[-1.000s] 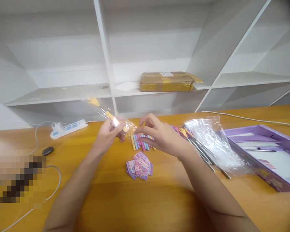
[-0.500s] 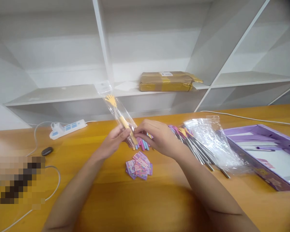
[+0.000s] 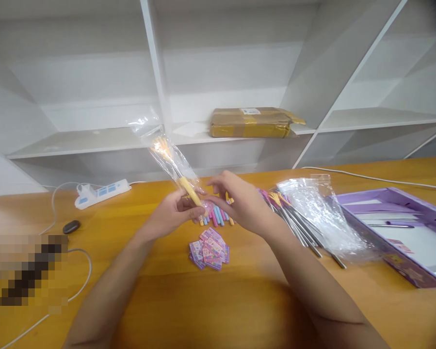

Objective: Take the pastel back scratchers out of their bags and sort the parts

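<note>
A yellow hand-shaped back scratcher [image 3: 189,190] with a metal rod lies inside a clear plastic bag [image 3: 174,157], tilted up to the left. My left hand [image 3: 169,213] grips it through the bag by the lower handle. Just right of the handle, my right hand [image 3: 235,198] has its thumb and fingers apart; whether a fingertip touches the bag's edge I cannot tell. Behind and below the hands, several pink, blue and yellow handles [image 3: 218,215] lie on the table, partly hidden. Nearer to me is a loose pile of small pink and purple printed cards [image 3: 212,249].
To the right lie several back scratchers with metal rods [image 3: 298,225], a heap of clear bags [image 3: 317,208] and a purple box tray [image 3: 403,264]. A power strip [image 3: 103,193] and cables are at the left. A taped carton [image 3: 250,123] sits on the shelf.
My right hand's fingers have come away from the handle end and spread. My left hand has shifted its hold slightly, and the bag's top has swung left.
</note>
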Tool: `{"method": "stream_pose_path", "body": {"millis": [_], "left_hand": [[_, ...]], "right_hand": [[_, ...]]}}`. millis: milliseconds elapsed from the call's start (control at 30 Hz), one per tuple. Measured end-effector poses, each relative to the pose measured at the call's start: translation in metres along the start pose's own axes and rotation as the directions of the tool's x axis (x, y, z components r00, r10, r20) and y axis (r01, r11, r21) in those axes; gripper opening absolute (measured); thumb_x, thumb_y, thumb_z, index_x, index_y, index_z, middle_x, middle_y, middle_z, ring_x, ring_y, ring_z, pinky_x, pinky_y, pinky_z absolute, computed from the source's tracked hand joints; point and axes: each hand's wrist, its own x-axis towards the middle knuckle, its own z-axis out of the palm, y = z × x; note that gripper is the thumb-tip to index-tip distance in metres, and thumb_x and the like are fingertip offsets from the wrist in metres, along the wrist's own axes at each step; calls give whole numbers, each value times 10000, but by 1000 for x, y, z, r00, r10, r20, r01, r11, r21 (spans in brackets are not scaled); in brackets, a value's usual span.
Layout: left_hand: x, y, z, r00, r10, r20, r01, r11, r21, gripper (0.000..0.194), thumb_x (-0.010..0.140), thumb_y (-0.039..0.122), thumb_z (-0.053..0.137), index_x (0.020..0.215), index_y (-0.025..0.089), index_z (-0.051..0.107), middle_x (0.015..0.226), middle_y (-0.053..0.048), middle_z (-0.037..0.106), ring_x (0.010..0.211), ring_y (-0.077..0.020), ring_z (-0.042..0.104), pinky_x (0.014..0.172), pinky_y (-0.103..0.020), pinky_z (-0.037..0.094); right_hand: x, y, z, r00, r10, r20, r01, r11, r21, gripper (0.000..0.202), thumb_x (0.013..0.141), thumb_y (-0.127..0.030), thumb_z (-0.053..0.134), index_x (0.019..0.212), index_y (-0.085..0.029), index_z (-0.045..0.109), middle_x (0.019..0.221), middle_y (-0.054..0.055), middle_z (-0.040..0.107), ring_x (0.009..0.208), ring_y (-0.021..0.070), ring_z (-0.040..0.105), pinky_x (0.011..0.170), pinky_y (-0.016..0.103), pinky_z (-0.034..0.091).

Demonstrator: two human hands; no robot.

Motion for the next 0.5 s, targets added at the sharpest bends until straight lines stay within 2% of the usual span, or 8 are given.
{"method": "stream_pose_path", "body": {"millis": [67, 167, 233, 300, 400, 500], "left_hand": [[0, 1, 0, 1000, -4, 14, 4, 1000, -12, 460, 876, 327, 868, 1257, 178, 657, 942, -62, 740, 785, -180, 696, 718, -314, 576], [0, 5, 0, 999, 1, 49, -1, 1000, -13, 419, 873, 306, 872, 1229, 197, 679, 955, -55, 742, 829, -184, 705, 736, -303, 577], [1, 5, -3, 997, 12, 72, -11, 1000, -18, 400, 869, 306, 877, 1206, 200, 687, 955, -49, 734, 837, -182, 702, 744, -301, 583], [-1, -3, -7, 994, -13, 111, 16, 1000, -26, 380, 869, 321, 879, 1163, 180, 686, 951, -48, 723, 814, -174, 694, 741, -301, 589], [-18, -34, -7, 971, -118, 207, 135, 988, -69, 380, 880, 364, 873, 1103, 150, 653, 897, -35, 707, 743, -156, 682, 712, -297, 588], [-57, -79, 4, 936, -219, 276, 266, 953, -146, 408, 914, 429, 840, 1110, 153, 613, 892, -41, 713, 756, -163, 694, 721, -300, 586]], "right_hand": [[0, -1, -4, 996, 70, 50, -71, 997, 20, 350, 1041, -514, 637, 1219, -212, 629, 1037, 62, 686, 815, 156, 623, 726, 269, 448], [4, -1, -6, 965, 131, 225, -171, 972, 164, 358, 1026, -549, 642, 1004, -192, 647, 896, 29, 691, 741, 136, 601, 669, 258, 425], [6, 3, -2, 925, 143, 353, -261, 912, 315, 397, 1029, -556, 626, 902, -181, 639, 782, -1, 666, 645, 112, 558, 617, 249, 406], [4, 8, 9, 886, 116, 448, -337, 825, 453, 423, 1031, -566, 611, 903, -167, 666, 769, -1, 675, 618, 100, 535, 599, 243, 403], [-19, 13, 38, 824, 34, 565, -434, 680, 591, 474, 1017, -601, 613, 957, -145, 729, 843, 30, 723, 681, 109, 571, 636, 243, 435], [-65, 8, 72, 750, -2, 661, -540, 574, 615, 537, 1006, -645, 603, 985, -135, 770, 853, 41, 733, 749, 139, 634, 697, 261, 496]]}}
